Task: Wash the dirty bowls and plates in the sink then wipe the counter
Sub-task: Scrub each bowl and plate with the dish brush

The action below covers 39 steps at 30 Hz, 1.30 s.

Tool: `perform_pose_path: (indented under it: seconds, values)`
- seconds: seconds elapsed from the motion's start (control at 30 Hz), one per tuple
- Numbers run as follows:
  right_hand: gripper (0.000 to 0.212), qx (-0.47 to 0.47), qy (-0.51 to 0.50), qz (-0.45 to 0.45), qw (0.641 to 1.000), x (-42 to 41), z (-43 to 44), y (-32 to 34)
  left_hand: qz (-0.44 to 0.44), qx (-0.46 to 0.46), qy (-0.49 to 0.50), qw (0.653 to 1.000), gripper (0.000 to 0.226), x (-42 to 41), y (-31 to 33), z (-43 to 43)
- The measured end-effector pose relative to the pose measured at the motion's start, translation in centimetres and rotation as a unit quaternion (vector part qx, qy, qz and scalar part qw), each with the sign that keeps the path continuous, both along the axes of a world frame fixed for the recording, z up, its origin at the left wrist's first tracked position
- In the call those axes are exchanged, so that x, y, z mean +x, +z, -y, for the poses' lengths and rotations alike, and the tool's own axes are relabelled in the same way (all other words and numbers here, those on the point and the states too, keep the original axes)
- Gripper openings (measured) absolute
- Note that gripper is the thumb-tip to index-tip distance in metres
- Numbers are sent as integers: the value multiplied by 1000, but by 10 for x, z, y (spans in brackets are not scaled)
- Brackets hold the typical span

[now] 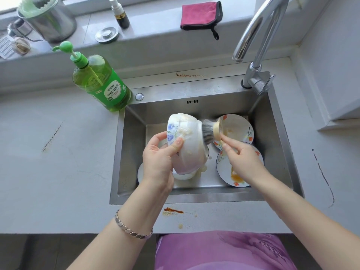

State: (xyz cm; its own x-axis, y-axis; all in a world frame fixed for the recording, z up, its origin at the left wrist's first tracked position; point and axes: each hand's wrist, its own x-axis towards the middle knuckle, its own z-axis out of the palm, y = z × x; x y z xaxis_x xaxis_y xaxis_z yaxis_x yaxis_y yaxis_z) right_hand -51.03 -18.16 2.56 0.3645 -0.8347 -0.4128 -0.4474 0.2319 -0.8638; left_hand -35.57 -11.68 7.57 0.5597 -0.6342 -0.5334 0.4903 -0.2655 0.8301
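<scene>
Bowl: a white bowl [191,147] with blue flowers is held over the middle of the sink, tipped on its side with the mouth toward 9 o'clock. Foam clings to its upper side.
Left hand: the left hand [157,160] grips the bowl at its rim, thumb laid across the outside wall. The other fingers are hidden.
Brush: a round dish brush [208,131] touches the bowl's base at the bowl's 3 o'clock, its dark bristles against the foot.
Right hand: the right hand [241,158] pinches the brush's pale wooden head between thumb and fingers.
Plates: two flower-rimmed plates lie in the basin. The far plate [247,129] is at the bowl's 2 o'clock, and the near plate [224,172], carrying an orange smear, is at 4 o'clock overlapping it.
Other dish: a white dish [140,173] lies under the bowl at 7 o'clock, mostly hidden.
Sink: the steel sink [132,152] holds all of these.
Tap: the faucet [261,22] arches at 1 o'clock.
Soap: a green pump bottle [101,82] stands at the sink's 10 o'clock corner.
Cloth: a pink cloth [200,15] lies folded on the ledge at 12 o'clock.
Counter: the grey counter [58,162] has a reddish stain [173,210] at 6 o'clock, just beside the sink's front edge.
</scene>
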Motion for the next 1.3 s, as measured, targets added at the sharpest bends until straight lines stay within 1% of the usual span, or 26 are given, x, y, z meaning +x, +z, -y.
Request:
perform_pose_path:
  seconds: [0.07, 0.1, 0.2, 0.27, 0.33, 0.37, 0.43, 0.5, 0.6, 0.67, 0.73, 0.8, 0.87, 0.9, 0.93, 1.07, 1.1, 1.17, 1.23, 1.3]
  values:
    - [36, 4, 9, -19, 1000, -1, -5, -2, 1, 2, 20, 1000, 19, 0, 0, 3]
    - [37, -9, 8, -14, 1000, 0, -8, 0, -4, 7, 36, 999, 19, 0, -1, 6]
    - [39, -95, 17, 14, 995, 10, -18, 11, -13, 12, 75, 997, 20, -3, -2, 12]
    - [43, -182, 49, -34, 981, 16, -25, 13, -11, 12, 91, 996, 20, -4, 0, 17]
    - [43, -266, 71, -107, 955, 17, -37, 9, -21, 9, 113, 993, 18, -2, 3, 21]
    - [44, -286, 88, -134, 945, 15, -44, 7, -29, 5, 126, 992, 18, 0, 5, 23]
    - [48, -279, 135, -149, 939, 8, -63, 2, -40, -6, 144, 989, 18, 5, 7, 26]
    - [48, -282, 149, -150, 936, 4, -74, -4, -40, -22, 138, 989, 18, 8, 10, 27]
    - [48, -309, 123, -133, 934, 8, -61, 2, -27, -33, 120, 992, 28, 7, 12, 26]
    - [46, -335, 84, -130, 929, 14, -44, 6, -28, -36, 113, 992, 27, 4, 16, 26]
    - [46, -344, 76, -122, 928, 16, -39, 11, -34, -42, 122, 991, 24, 3, 20, 26]
    - [48, -348, 118, -116, 923, 11, -54, 9, -38, -50, 132, 989, 21, 5, 23, 27]
    - [50, -320, 157, -111, 928, 4, -71, 5, -36, -59, 133, 989, 20, 8, 23, 27]
    - [51, -312, 160, -111, 930, 2, -73, 2, -30, -59, 128, 990, 20, 8, 23, 26]
    - [50, -314, 150, -110, 931, 3, -71, 1, -23, -57, 121, 991, 20, 8, 23, 26]
    - [43, -339, 43, -85, 936, 19, -35, 11, -10, -49, 119, 992, 20, 4, 25, 25]
    - [43, -340, 34, -77, 937, 22, -31, 14, -13, -44, 119, 992, 21, 3, 25, 24]
    - [46, -342, 60, -61, 936, 23, -36, 20, -25, -32, 120, 992, 24, 2, 24, 23]
    - [49, -326, 117, -65, 936, 16, -55, 18, -39, -12, 134, 990, 25, 3, 22, 22]
    - [50, -305, 149, -76, 938, 6, -71, 8, -62, -5, 153, 986, 26, 6, 21, 21]
